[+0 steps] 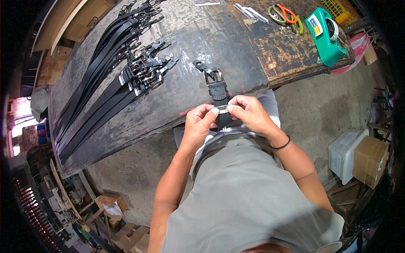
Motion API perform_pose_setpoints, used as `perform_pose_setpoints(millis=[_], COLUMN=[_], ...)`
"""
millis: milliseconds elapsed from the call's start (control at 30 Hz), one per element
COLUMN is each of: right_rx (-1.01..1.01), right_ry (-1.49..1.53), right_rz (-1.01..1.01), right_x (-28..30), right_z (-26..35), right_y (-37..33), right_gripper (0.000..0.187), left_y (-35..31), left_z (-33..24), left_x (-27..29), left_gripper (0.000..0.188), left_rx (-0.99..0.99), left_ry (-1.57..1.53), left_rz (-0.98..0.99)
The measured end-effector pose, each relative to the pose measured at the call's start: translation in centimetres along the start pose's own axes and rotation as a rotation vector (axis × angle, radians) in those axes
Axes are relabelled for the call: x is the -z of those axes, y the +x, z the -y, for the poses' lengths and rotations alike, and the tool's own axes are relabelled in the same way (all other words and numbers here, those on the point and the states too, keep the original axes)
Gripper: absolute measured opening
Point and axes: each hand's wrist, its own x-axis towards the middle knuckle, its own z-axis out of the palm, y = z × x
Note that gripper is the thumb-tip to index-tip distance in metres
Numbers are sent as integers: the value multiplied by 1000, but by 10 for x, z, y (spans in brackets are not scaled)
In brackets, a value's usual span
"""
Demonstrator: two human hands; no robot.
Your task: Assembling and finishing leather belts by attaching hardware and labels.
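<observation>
A black belt (219, 98) with a metal buckle lies at the table's (202, 38) near edge, centre frame. The left hand (198, 124) and right hand (249, 113) both pinch a small white strip (222, 107) across it. More belts (109, 71) are piled upper left; a green tape dispenser (325, 36) sits upper right.

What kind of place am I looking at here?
Probably a small belt-making workshop. A row of black belts with metal buckles lies on a worn workbench, both hands work on one more belt, and scissors and a green tape dispenser sit nearby.
</observation>
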Motion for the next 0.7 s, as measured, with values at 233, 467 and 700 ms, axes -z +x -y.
perform_pose_setpoints(millis=[233, 467, 700], right_rx=[2, 10, 20], right_ry=[-18, -94, -146], right_rz=[-67, -66, -84], right_x=[-6, -6, -7], right_z=[-2, -4, -4], right_y=[-1, 1, 1], right_gripper=[24, 23, 24], left_y=[-2, -5, -6], left_z=[7, 8, 14], left_x=[-1, -7, -8], left_gripper=[16, 16, 17], left_rx=[-47, -65, -100], left_ry=[-53, -101, -56], left_rz=[-23, -64, -80])
